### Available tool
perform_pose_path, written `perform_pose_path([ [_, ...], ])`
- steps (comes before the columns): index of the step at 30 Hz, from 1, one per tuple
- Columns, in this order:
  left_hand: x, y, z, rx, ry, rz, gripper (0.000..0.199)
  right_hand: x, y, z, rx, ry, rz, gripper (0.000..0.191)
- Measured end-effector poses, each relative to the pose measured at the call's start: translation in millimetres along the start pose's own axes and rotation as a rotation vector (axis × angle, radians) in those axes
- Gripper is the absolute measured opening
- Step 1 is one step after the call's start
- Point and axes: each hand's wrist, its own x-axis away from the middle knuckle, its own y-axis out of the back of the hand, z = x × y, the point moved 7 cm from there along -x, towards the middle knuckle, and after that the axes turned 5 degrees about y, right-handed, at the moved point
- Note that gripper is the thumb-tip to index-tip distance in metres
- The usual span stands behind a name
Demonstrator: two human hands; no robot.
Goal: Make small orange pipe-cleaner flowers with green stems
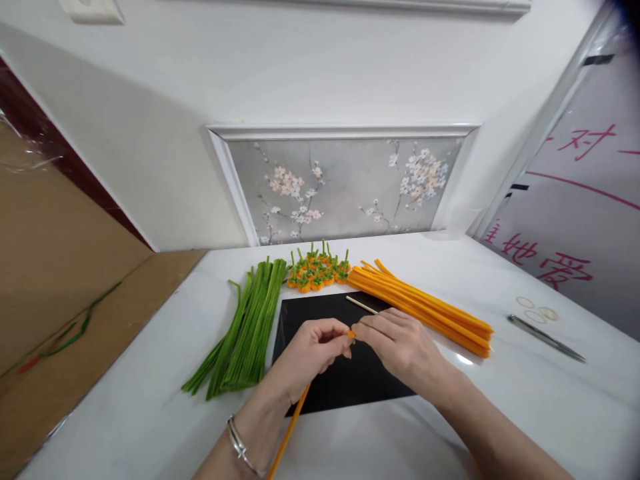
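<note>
Over the black mat [320, 393], my left hand [320, 350] pinches an orange pipe cleaner [291, 433]. Its long tail hangs below that hand and runs out at the bottom edge. My right hand [400, 343] meets the left at the fingertips, closed on the same pipe cleaner, where a small orange bit shows between them. A thin wooden stick [361, 305] pokes out from beside the right hand's fingers; whether the hand grips it is hidden. Behind the mat stand several small orange pieces with green tops and stems [317, 270], made of pipe cleaner.
Green pipe cleaners [255, 327] lie bundled to the left, orange pipe cleaners [425, 307] to the right. Farther right are tweezers [545, 338] and several rubber bands [537, 312]. Cardboard [115, 320] borders the white table [540, 400] on the left; a wall rises behind.
</note>
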Motion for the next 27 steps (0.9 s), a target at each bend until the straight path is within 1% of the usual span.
perform_pose_path([
  [3,0,-1.4,-1,0.022,0.006,-0.012,0.014,-2,-5,3,0.080,-0.006,0.086,0.024],
  [5,0,-1.7,-2,0.029,0.001,-0.016,0.013,-3,-9,4,0.134,-0.020,0.119,0.024],
  [9,1,-1.8,-5,0.009,-0.018,-0.027,0.011,-3,-16,5,0.204,-0.075,0.141,0.018],
  [11,2,-2.0,-8,-0.060,-0.057,-0.053,0.013,-3,-18,5,0.210,-0.112,0.128,0.019],
  [12,2,-2.0,-11,-0.122,-0.103,-0.079,0.014,-3,-19,4,0.206,-0.134,0.114,0.020],
  [14,5,-2.6,-19,-0.312,-0.238,-0.164,0.015,-2,-19,3,0.183,-0.190,0.076,0.021],
  [17,14,-7.4,-29,-0.713,-0.485,-0.348,0.020,0,-19,-2,0.083,-0.310,0.058,0.019],
  [19,22,-16.5,-32,-1.001,-0.680,-0.449,0.026,2,-22,-8,-0.047,-0.412,0.077,0.019],
  [21,25,-27.2,-29,-1.207,-0.818,-0.454,0.027,4,-25,-13,-0.205,-0.494,0.099,0.018],
  [22,26,-30.0,-27,-1.252,-0.860,-0.451,0.026,5,-26,-14,-0.276,-0.520,0.109,0.019],
  [23,26,-31.4,-26,-1.260,-0.874,-0.440,0.026,6,-26,-16,-0.328,-0.536,0.117,0.019],
  [24,25,-30.4,-26,-1.226,-0.854,-0.431,0.026,7,-26,-17,-0.352,-0.538,0.121,0.020],
  [25,23,-27.2,-27,-1.149,-0.801,-0.423,0.025,7,-25,-18,-0.343,-0.527,0.119,0.020],
  [26,20,-22.4,-27,-1.039,-0.713,-0.408,0.023,7,-23,-19,-0.303,-0.500,0.113,0.020],
  [27,16,-17.0,-26,-0.899,-0.598,-0.376,0.021,6,-20,-18,-0.243,-0.457,0.102,0.020],
])
